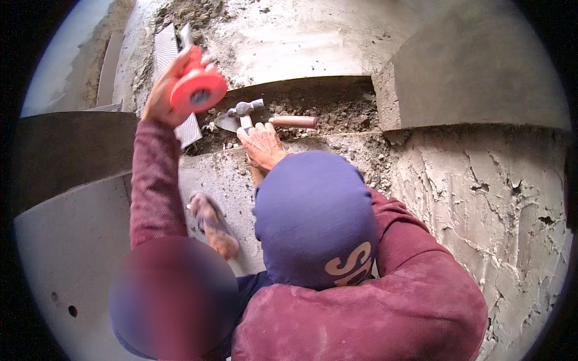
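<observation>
My left hand (pixel 162 96) is raised at the upper left, closed round the red grip of a chisel with a round guard (pixel 180 99). The chisel's pale metal blade (pixel 186 35) points away and is blurred. Lower and to the right, my right hand (pixel 262 146) wraps round the handle of a ball-peen hammer (pixel 245 109). The hammer's steel head lies low over the dirt. Beside it rests what looks like a trowel, with a grey blade (pixel 226 123) and a reddish-brown handle (pixel 295 121); the hammer partly covers it.
A trench of loose soil (pixel 343 108) runs between concrete slabs. A ridged tile strip (pixel 191 131) lies at its left end. A rough plastered surface (pixel 481 204) stands right. A sandalled foot (pixel 211 225) is near. Rounded blue cloth (pixel 313 216) hides part of my right arm.
</observation>
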The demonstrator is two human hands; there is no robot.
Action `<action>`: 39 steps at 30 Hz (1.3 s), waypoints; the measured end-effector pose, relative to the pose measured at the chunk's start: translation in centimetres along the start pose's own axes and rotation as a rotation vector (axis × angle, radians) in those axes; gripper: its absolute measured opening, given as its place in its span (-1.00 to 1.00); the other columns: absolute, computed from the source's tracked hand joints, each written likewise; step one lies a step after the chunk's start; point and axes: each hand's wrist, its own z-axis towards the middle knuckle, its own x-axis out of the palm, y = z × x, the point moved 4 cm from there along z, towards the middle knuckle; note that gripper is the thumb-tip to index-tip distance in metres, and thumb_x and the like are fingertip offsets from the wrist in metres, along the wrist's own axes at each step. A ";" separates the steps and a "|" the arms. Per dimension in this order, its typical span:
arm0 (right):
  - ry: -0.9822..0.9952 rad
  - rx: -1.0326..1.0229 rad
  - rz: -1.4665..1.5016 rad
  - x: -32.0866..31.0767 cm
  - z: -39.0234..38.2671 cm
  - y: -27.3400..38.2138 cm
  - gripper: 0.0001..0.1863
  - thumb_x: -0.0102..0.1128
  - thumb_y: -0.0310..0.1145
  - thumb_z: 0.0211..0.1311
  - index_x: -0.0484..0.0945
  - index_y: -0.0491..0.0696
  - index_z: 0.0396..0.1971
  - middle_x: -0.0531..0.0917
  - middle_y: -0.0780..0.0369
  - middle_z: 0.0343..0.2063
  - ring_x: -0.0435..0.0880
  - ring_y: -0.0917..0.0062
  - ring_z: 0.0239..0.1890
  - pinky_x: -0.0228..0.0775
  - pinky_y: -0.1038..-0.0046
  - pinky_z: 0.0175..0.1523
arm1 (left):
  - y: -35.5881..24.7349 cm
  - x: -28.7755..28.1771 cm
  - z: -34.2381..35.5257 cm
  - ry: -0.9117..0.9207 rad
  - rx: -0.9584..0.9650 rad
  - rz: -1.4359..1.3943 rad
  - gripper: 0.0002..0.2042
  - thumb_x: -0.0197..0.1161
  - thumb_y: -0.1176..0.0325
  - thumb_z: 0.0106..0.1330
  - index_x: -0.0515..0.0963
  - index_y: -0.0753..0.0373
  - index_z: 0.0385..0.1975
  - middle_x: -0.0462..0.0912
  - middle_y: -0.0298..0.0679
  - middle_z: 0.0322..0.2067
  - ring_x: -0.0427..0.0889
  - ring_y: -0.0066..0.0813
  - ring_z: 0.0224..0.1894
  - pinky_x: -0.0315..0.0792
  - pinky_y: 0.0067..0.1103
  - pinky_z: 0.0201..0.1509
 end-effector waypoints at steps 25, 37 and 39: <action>0.114 0.288 0.581 -6.5 -1.4 -6.2 -0.61 0.16 -0.41 -0.26 0.35 -0.21 -0.33 0.55 0.02 -0.60 0.61 0.11 -0.52 0.44 0.13 -0.42 | -11.3 -1.3 10.9 0.365 0.657 0.262 -0.53 0.03 0.23 0.41 0.25 0.43 0.18 0.54 -0.09 -0.14 0.58 -0.42 -0.22 0.50 -0.65 -0.15; 0.078 -0.165 0.132 -10.2 -1.3 -7.1 -0.77 0.28 -0.32 -0.24 0.40 0.02 -0.55 0.59 0.25 -0.54 0.65 0.27 -0.38 0.50 0.27 -0.33 | -13.8 0.8 13.8 0.297 1.226 0.894 -0.61 0.07 0.27 0.39 0.39 0.41 0.09 0.56 -0.08 -0.11 0.60 -0.44 -0.14 0.48 -0.67 -0.06; 0.094 -0.119 0.124 -10.5 -1.5 -11.1 -0.71 0.33 -0.33 -0.35 0.42 0.03 -0.55 0.63 0.30 -0.47 0.66 0.31 -0.33 0.49 0.29 -0.25 | -12.5 2.8 14.0 0.386 1.276 0.869 -0.62 0.08 0.27 0.38 0.41 0.41 0.08 0.57 -0.08 -0.10 0.60 -0.44 -0.12 0.48 -0.67 -0.04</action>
